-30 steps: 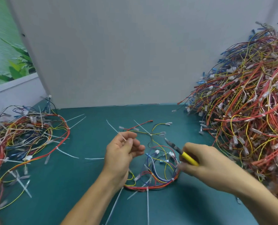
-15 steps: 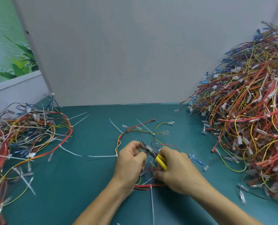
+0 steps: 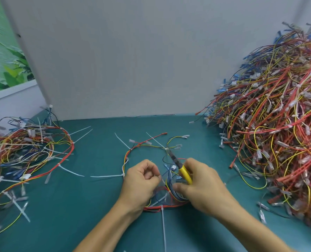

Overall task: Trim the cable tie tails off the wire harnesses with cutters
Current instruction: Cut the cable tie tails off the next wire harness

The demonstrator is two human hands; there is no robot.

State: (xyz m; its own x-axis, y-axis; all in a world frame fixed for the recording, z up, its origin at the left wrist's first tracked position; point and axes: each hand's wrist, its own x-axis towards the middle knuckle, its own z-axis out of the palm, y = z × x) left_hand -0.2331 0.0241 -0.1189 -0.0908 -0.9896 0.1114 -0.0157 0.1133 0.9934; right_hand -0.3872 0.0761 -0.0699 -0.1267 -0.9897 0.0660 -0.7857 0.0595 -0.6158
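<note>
Parted since half a second ago: both hands, which then met over the harness with the blade tips at the left fingers. Wire now shows between them, and the blades have swung up toward the far side of the loop. Judgement: one snip is probably over and the tool is heading for the next tail

- Left hand (image 3: 142, 179): fingers curled toward the palm, thumb against forefinger, resting on the near-left of the loop; whether a cut piece sits in that pinch cannot be told
- Right hand (image 3: 203, 186): wrapped round the yellow-handled cutters (image 3: 184, 172); dark blades blurred, pointing up and left, their gap not legible
- Wire harness (image 3: 169, 206): loop of thin red, yellow, blue and white wires with clear-sleeved terminals, lying at table centre, under and beyond both hands
- White nylon cable tie tails (image 3: 105, 176): four untrimmed on this loop; one sticks out left, one runs toward the viewer, two slant off the far edge. Judgement: most of this harness remains to do
- Teal table mat (image 3: 96, 206): bears everything
- Low left heap of harnesses (image 3: 29, 148): long white tails protrude
- Tall right heap of harnesses (image 3: 278, 142): no long tails made out
- White partition board (image 3: 132, 60): upright behind
</note>
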